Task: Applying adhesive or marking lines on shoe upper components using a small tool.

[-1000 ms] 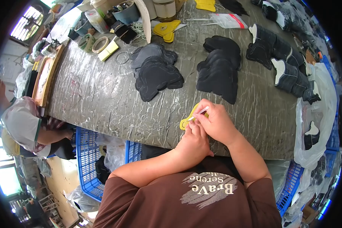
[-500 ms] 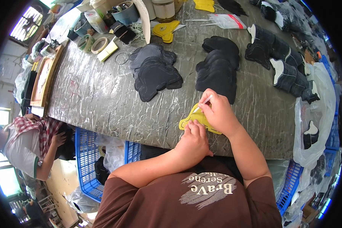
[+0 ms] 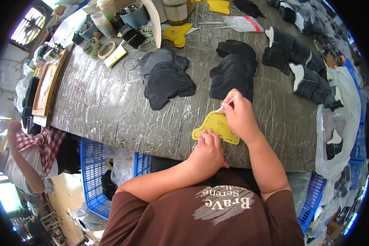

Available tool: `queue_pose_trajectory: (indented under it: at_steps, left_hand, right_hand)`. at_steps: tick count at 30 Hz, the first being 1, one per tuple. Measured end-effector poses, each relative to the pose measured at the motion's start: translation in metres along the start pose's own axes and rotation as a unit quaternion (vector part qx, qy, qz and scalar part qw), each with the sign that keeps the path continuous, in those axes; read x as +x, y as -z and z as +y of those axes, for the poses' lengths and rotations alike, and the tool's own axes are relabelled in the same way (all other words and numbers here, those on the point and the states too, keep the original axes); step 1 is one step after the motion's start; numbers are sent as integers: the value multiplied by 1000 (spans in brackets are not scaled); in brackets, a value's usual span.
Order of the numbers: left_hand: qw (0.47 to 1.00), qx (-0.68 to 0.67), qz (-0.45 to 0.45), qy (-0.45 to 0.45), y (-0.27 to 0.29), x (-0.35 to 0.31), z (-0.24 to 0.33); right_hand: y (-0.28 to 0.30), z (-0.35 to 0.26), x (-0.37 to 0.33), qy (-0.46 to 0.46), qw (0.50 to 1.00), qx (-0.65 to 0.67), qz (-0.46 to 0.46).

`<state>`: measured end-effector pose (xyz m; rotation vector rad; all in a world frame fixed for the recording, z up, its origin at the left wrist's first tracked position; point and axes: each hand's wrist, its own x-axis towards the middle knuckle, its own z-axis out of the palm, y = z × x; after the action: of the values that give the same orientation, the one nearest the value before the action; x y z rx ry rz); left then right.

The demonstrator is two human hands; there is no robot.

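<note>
My right hand (image 3: 242, 117) pinches a slim white marking pen (image 3: 229, 104), its tip at the upper edge of a yellow template (image 3: 215, 123). The template has a curved outline with dark slots along its border. My left hand (image 3: 209, 149) lies with its fingers on the template's lower left part, holding it against the table. What lies beneath the template is hidden. Just beyond my right hand is a fanned stack of black cut pieces (image 3: 233, 71). Farther left, another pile of black pieces (image 3: 168, 84) carries pale outline marks.
Rolled black pieces with white lining (image 3: 311, 84) lie at the right on the dark table (image 3: 110, 98). Yellow templates (image 3: 178, 33), a tape roll (image 3: 106, 49) and tubs (image 3: 136, 16) stand at the back. Blue baskets (image 3: 95, 176) sit below the near edge; another person (image 3: 33, 156) is at left.
My right hand has moved the pen up and right along the template's edge. The left hand stays in place. The person at the left has raised an arm.
</note>
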<state>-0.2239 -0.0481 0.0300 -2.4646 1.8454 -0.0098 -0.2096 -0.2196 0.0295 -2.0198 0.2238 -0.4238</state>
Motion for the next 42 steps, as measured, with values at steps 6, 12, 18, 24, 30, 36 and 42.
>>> queue_pose_trajectory:
  at_steps: [6, 12, 18, 24, 30, 36, 42]
  left_hand:
    - [1000, 0, -3, -1, 2, 0, 0]
    - [1000, -1, 3, -3, 1, 0, 0]
    - [1000, -2, 5, -2, 0, 1, 0]
    - [1000, -5, -6, -7, 3, 0, -1]
    - [1000, -4, -8, -2, 4, 0, -1]
    - [1000, 1, -8, -7, 5, 1, -1]
    - [1000, -1, -3, -10, 4, 1, -2]
  right_hand:
    - [5, -1, -3, -28, 999, -6, 14]
    - [5, 0, -6, -20, 1000, 7, 22]
    - [7, 5, -8, 11, 1000, -11, 22]
    - [14, 6, -19, 0, 999, -17, 47]
    - [19, 12, -42, 14, 997, -14, 75]
    - [21, 14, -65, 24, 995, -10, 94]
    - [24, 10, -87, 33, 994, 0, 101]
